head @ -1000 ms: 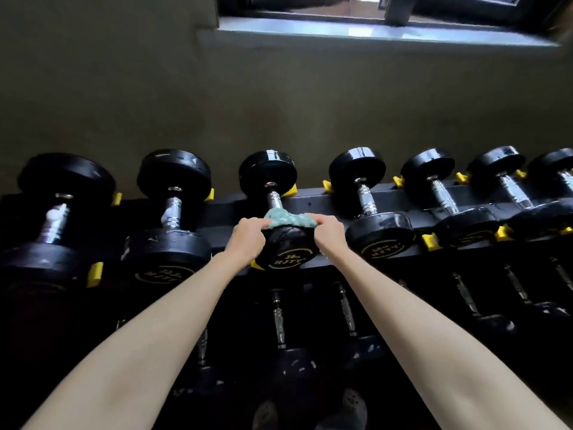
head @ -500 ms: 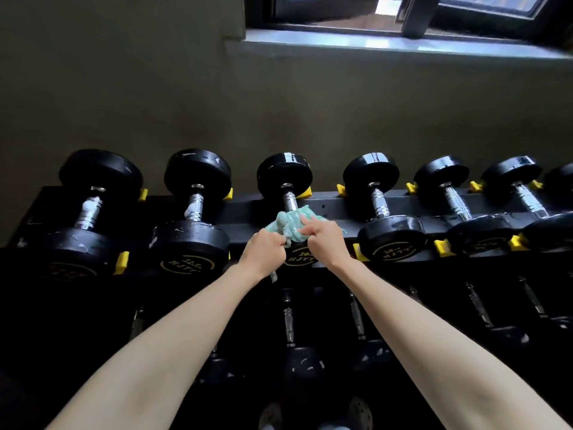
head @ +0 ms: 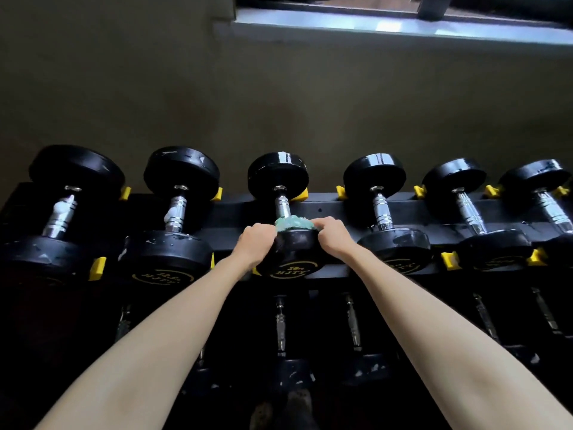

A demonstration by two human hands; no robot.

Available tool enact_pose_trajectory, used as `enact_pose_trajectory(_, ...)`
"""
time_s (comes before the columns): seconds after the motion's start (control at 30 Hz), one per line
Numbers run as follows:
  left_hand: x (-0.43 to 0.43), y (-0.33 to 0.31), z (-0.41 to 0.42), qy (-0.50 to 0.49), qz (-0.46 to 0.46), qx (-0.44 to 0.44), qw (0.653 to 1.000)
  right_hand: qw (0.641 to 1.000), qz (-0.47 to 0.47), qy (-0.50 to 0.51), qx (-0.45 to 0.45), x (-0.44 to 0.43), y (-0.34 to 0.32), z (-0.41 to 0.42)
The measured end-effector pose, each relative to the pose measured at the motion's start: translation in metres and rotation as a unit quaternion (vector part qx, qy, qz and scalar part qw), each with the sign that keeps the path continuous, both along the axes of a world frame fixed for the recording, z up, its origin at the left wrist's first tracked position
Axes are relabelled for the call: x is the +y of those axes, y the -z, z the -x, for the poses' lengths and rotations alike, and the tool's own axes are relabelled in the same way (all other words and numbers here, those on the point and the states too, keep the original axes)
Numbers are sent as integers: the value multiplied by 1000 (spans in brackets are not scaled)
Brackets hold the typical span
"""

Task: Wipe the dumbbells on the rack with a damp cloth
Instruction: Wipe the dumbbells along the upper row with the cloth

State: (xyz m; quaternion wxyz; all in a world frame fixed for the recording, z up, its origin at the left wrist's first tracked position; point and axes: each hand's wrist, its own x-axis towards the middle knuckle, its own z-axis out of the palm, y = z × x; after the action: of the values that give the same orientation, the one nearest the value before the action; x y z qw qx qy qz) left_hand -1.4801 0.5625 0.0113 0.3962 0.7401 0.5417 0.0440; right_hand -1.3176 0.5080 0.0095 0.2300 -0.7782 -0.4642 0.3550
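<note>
Dumbbell (head: pixel 288 256) marked 10, third from left on top tier of rack (head: pixel 328 209), mid-wipe by the look of it. Green cloth (head: pixel 293 223) bunched over inner edge of near head, at foot of handle. Left grip (head: pixel 255 240) and right grip (head: pixel 333 235) clamped on cloth ends. Wiped or unwiped state of neighbouring dumbbells (head: pixel 173 252) impossible to tell; lower tier (head: pixel 280 330) likely left to do.
</note>
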Motion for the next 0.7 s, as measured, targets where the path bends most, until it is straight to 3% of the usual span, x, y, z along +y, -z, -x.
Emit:
enact_pose_trajectory(0.07,10,3,4,9,56,-39,998,997,39,9,73,2,10,-12)
enact_pose_trajectory(0.17,23,12,7,-69,181,-127,973,972,59,36,223,2,25,-24)
enact_pose_trajectory(0.27,23,16,4,-66,193,-120,972,958,78,48,271,2,29,-26)
enact_pose_trajectory(0.53,14,-7,16,-108,157,-106,976,971,56,88,213,-3,22,-18)
enact_pose_trajectory(0.7,-5,-12,21,-98,98,-125,982,982,-26,145,118,-22,10,0)
